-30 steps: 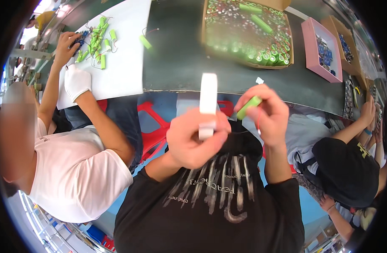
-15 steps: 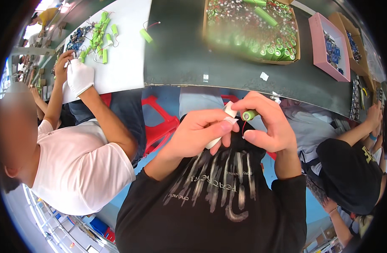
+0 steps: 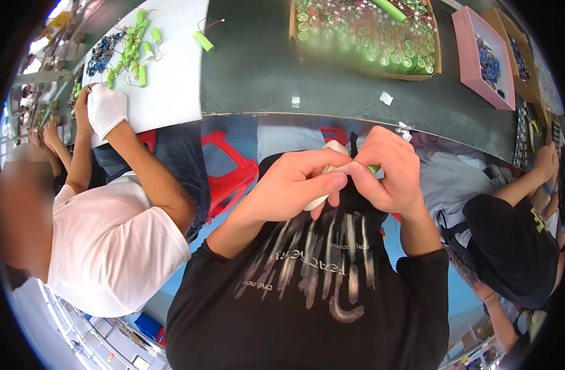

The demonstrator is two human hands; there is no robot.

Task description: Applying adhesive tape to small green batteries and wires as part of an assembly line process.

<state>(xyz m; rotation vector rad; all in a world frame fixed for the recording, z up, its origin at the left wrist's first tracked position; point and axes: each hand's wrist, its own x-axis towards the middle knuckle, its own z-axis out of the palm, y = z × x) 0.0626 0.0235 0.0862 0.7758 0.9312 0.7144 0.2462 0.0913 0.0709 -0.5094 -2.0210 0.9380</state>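
In front of my chest, my left hand (image 3: pixel 298 185) is closed around a white roll-shaped piece (image 3: pixel 316 203), whose far end shows above the fingers. My right hand (image 3: pixel 390 172) is closed on a green battery cell (image 3: pixel 373 169); only a small green part shows past the fingers. The thumb and fingertips of both hands meet at a small pale strip (image 3: pixel 343 167) by the white piece. The cell's wires are hidden by my fingers.
A carton (image 3: pixel 362 71) full of green cells stands on the dark table (image 3: pixel 245 86). Right of it, a pink box (image 3: pixel 473 74) holds blue circuit boards. One wired cell (image 3: pixel 203 41) lies near the white sheet (image 3: pixel 174 80). Co-workers sit on both sides; a red stool (image 3: pixel 227 176) is at left.
My right hand has moved left and closed in against my left hand. The battery cell's end and red wire, visible before, are now covered. The view has shifted slightly.
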